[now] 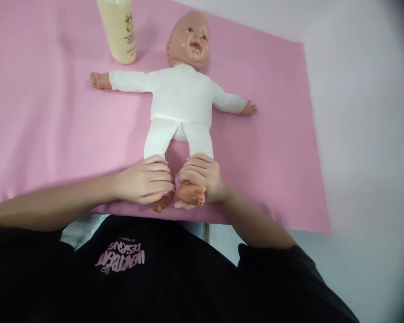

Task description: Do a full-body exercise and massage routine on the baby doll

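White-bodied doll (pixel 182 96) lies, each grip (pixel 148 181) (pixel 204 172) around a leg (pixel 200 144).

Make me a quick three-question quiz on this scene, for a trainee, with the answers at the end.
1. True or false: the left hand and the right hand each hold a leg of the doll.

2. As the wearer sees it, where is the bottle?
A) Left of the doll's head
B) Right of the doll's head
C) Beyond the doll's feet

3. Fill in the colour: the doll lies face up on a ____ mat.

Key: 1. True; 2. A; 3. pink.
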`<state>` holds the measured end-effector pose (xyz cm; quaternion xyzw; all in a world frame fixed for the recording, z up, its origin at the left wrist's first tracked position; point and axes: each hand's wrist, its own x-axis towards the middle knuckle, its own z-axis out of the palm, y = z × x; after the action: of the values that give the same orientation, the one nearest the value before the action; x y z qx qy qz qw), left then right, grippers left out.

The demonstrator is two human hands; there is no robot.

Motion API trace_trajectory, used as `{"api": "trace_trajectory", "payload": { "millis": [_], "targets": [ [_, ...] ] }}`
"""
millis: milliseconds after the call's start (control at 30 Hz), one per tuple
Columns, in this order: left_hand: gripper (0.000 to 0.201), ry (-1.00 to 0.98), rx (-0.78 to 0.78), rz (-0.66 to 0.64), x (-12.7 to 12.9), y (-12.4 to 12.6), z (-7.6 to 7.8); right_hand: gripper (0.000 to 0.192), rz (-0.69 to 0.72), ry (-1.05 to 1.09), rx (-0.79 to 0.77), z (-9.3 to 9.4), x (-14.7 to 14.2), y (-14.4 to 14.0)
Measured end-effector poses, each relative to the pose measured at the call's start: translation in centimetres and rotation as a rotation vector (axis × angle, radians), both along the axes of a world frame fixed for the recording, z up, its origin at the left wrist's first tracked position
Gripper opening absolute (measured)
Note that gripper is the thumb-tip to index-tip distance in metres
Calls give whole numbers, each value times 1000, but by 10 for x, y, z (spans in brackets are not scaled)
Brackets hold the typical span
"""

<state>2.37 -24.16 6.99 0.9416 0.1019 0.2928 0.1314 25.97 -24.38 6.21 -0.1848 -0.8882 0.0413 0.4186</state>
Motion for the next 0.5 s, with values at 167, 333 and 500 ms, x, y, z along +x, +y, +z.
{"api": "trace_trajectory", "payload": {
  "millis": [167,333,500],
  "targets": [
    [30,52,-70,-3,0,0,-2,26,54,36,-9,-2,-1,-2],
    [27,14,-40,-5,1,0,-3,22,87,71,-68,-2,-3,-6],
    [22,-47,-38,-19,1,-1,-3,20,73,56,-74,1,-5,-7]
  ]
}}
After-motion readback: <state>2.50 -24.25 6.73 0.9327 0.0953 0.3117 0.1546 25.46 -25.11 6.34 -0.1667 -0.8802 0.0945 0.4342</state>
